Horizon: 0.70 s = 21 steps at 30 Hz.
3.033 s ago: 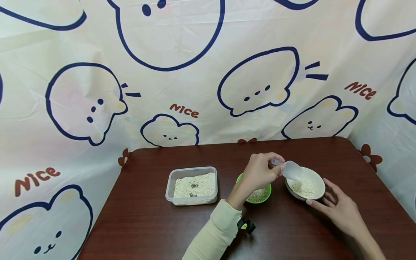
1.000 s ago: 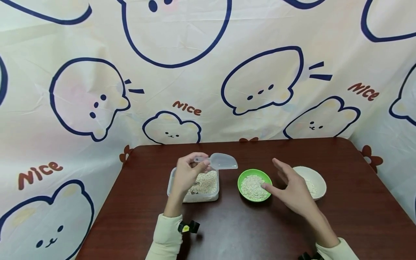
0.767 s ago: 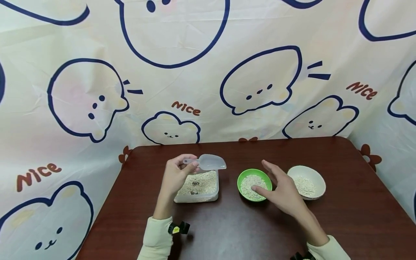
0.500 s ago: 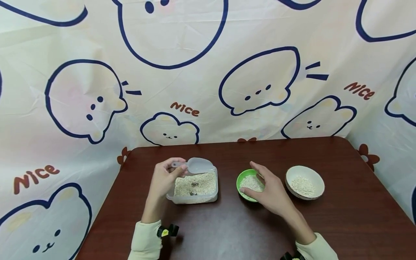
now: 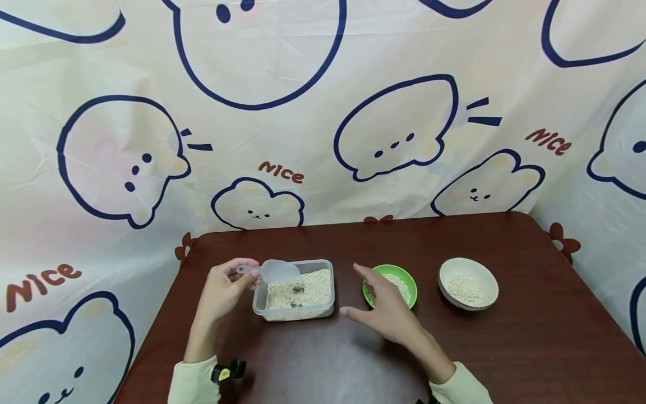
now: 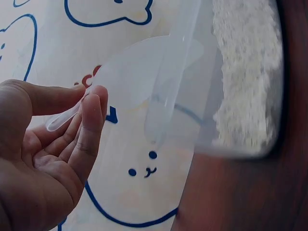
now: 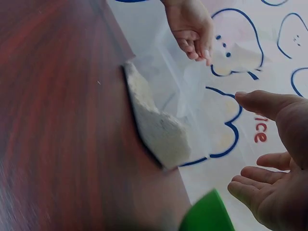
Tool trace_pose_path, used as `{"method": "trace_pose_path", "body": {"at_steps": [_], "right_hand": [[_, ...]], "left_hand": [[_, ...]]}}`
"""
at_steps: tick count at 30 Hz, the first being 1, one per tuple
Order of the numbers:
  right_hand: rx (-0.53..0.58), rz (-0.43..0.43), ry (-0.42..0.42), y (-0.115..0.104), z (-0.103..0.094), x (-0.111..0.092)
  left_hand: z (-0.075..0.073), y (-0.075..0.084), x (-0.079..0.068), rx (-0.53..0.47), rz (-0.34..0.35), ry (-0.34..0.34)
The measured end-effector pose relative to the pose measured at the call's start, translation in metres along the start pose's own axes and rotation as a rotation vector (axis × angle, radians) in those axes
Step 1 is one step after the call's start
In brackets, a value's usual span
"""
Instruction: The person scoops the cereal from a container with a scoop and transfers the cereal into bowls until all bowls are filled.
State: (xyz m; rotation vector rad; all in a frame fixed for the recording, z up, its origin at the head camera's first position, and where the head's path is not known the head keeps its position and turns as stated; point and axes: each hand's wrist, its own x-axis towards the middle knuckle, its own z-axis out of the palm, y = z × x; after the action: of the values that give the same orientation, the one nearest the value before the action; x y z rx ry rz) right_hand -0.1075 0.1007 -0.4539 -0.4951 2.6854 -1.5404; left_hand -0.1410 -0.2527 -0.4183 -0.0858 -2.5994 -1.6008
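My left hand [image 5: 224, 289] pinches the handle of a translucent plastic scoop [image 5: 280, 271] between thumb and fingers. The scoop hangs over the left end of a clear plastic container [image 5: 298, 315] filled with pale oat-like flakes [image 5: 315, 287]. In the left wrist view the scoop [image 6: 130, 72] looks see-through and bears no visible load. My right hand [image 5: 388, 311] holds nothing; its thumb and fingers are spread, between the container and a green bowl [image 5: 415, 292]. It partly hides that bowl and the flakes inside.
A white bowl [image 5: 493, 280] with a heap of flakes [image 5: 465, 289] stands at the right of the dark wooden table [image 5: 303, 365]. Behind the table hangs a printed cloth [image 5: 323, 140] with cartoon bears. A black strap device [image 5: 229, 371] sits at the left wrist.
The left hand has carried the scoop from the white bowl leftward to the container, lowering it lately. The right hand has left the white bowl and moved left past the green bowl.
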Motion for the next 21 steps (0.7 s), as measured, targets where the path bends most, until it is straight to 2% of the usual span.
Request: {"method": "trace_pose_path", "body": {"at_steps": [6, 13, 21], "right_hand": [[0.048, 0.003, -0.031, -0.003, 0.02, 0.003], [0.083, 0.009, -0.054, -0.003, 0.035, 0.008], [0.107, 0.035, -0.076, 0.001, 0.043, 0.012]], "left_hand": [[-0.011, -0.002, -0.004, 0.067, 0.006, 0.006], [-0.017, 0.0, -0.006, 0.143, 0.004, 0.021], [-0.012, 0.002, -0.002, 0.212, 0.008, 0.007]]}}
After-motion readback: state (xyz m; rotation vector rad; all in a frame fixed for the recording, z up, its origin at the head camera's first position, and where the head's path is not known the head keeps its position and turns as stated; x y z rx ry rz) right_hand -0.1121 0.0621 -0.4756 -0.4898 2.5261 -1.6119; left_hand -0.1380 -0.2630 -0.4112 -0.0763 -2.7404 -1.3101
